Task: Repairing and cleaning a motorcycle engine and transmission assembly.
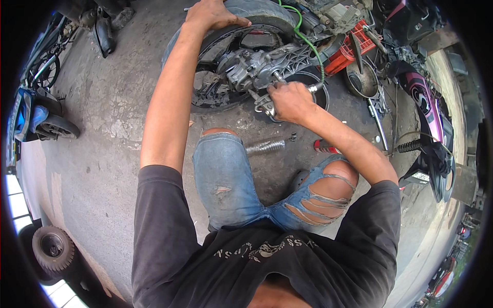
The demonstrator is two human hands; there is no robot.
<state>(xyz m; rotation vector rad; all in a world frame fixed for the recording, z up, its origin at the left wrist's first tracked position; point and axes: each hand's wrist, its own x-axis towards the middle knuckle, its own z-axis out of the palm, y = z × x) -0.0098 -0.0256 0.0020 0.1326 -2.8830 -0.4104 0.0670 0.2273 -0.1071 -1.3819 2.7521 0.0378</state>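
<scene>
My left hand [210,15] rests over the black tyre [264,11] of a motorcycle wheel, fingers bent round its top. Inside and in front of the rim sits a greasy metal engine casing [237,69]. My right hand [292,100] is closed around a silver air tool [264,108], held just below the casing beside a metal shaft. A green coiled air hose [316,56] runs to a fitting by that hand. Behind the tool is a round black bin or ring [321,105], partly hidden. A clear crumpled tube [264,145] and a red can [323,146] lie near my knees.
Right of the wheel are a red crate [339,61], a dirty metal pan [362,82], a long wrench [377,123] and pink-black scooter panels [423,102]. Motorcycle parts [43,120] stand at left; a knobbly tyre [38,246] lies lower left.
</scene>
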